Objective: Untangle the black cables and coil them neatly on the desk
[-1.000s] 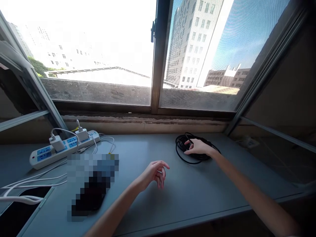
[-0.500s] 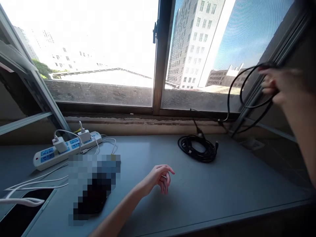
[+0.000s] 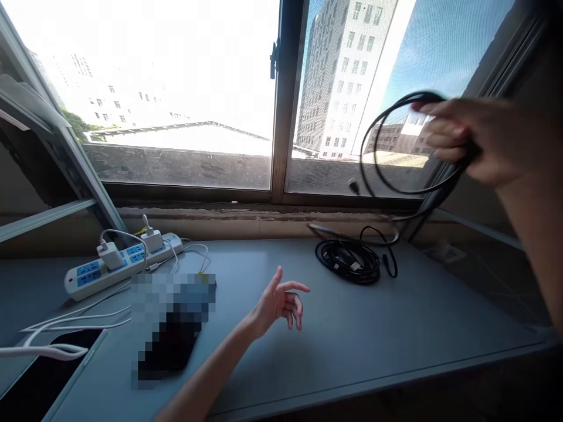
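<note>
In the head view, our right hand (image 3: 492,140) holds a looped black cable (image 3: 417,192) up in front of the window, fingers curled closed around it. Our left hand (image 3: 275,305) is empty above the desk (image 3: 396,346), thumb raised and fingers loosely spread, near no cable.

What could go wrong, we judge, starts with the trailing part: a blurred length sweeps low over the coiled black cable (image 3: 356,278) on the desk, and might snag in its turns and drag it along. A black plug (image 3: 353,186) hangs free beside the held loops; if our right hand swings, it could knock the window frame (image 3: 281,164) or catch in a loop. Our grip is only at one side of the loops, so they could slip open, with our left hand giving no support.

Counting, we have two hands, one held bundle, one coil on the desk, one free-hanging plug, one power strip (image 3: 94,281) and two white adapters (image 3: 109,255) in it. The white cables (image 3: 57,351) at our left overlap too much to count surely. We cannot tell what lies under the pixelated patch.
</note>
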Available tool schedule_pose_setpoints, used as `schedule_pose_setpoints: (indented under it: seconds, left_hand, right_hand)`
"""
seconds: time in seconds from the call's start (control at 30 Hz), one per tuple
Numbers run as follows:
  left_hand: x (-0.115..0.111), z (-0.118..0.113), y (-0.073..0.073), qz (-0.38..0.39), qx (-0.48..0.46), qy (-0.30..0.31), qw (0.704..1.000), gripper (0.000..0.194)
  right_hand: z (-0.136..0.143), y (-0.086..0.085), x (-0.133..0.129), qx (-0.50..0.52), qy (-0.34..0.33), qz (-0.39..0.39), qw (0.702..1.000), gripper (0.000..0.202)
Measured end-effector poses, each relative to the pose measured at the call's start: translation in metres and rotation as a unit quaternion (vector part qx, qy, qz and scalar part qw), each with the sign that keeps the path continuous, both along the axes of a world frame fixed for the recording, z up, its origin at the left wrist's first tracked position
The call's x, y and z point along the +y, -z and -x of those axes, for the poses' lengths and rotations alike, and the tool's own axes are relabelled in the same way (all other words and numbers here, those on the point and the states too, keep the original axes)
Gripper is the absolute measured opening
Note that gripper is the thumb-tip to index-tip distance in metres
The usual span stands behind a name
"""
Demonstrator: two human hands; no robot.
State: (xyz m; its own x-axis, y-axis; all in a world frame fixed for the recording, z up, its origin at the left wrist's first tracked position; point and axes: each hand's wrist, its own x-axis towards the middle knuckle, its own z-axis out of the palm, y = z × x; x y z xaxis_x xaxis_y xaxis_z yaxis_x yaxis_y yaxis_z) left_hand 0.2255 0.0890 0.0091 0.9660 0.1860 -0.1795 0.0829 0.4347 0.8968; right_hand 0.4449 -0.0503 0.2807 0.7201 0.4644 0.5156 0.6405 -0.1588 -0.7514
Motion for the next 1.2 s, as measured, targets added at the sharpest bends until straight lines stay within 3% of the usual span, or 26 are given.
schedule_pose_setpoints:
  seconds: [0.03,0.1,0.17,0.27,0.37,0.47,0.57,0.7,0.77,0.9,0.97,1.07,1.2]
  left_hand:
    - [0.003,0.002,-0.002,0.015,-0.014,-0.006,1.000,0.089]
    - [0.011,0.007,-0.007,0.040,-0.036,-0.033,0.998,0.100]
    - [0.020,0.012,-0.010,0.052,-0.038,-0.079,0.995,0.097]
    - [0.035,0.016,-0.012,0.070,-0.040,-0.172,0.982,0.076]
    - [0.049,0.019,-0.011,0.115,-0.029,-0.255,0.960,0.051]
    - [0.055,0.022,-0.010,0.135,-0.011,-0.302,0.944,0.028]
    - [0.053,0.022,-0.008,0.131,-0.004,-0.303,0.944,0.023]
    - [0.043,0.018,-0.005,0.102,-0.011,-0.244,0.964,0.025]
    - [0.039,0.017,-0.004,0.130,-0.015,-0.215,0.968,0.030]
    - [0.042,0.020,-0.012,0.241,-0.038,-0.268,0.932,0.047]
    - [0.045,0.023,-0.017,0.259,-0.036,-0.260,0.930,0.059]
    - [0.047,0.024,-0.021,0.224,-0.009,-0.245,0.943,0.062]
    - [0.042,0.021,-0.013,0.120,-0.003,-0.338,0.933,0.042]
  right_hand:
    - [0.009,0.012,0.007,0.080,-0.115,-0.017,0.990,0.023]
    - [0.020,0.039,0.023,0.166,-0.205,-0.041,0.964,0.018]
    - [0.027,0.067,0.041,0.213,-0.243,-0.030,0.946,0.024]
    - [0.037,0.104,0.068,0.222,-0.285,0.011,0.932,0.029]
    - [0.049,0.127,0.086,0.188,-0.292,0.041,0.937,0.039]
    - [0.056,0.132,0.090,0.168,-0.298,0.035,0.939,0.048]
    - [0.054,0.128,0.091,0.199,-0.284,-0.037,0.937,0.053]
    - [0.043,0.130,0.096,0.284,-0.246,-0.151,0.914,0.055]
    - [0.038,0.135,0.099,0.309,-0.239,-0.179,0.903,0.053]
    - [0.035,0.144,0.097,0.254,-0.279,-0.119,0.918,0.051]
    - [0.036,0.146,0.094,0.217,-0.310,-0.072,0.923,0.052]
    - [0.036,0.145,0.091,0.191,-0.326,-0.005,0.926,0.051]
    - [0.029,0.145,0.086,0.178,-0.299,0.014,0.937,0.045]
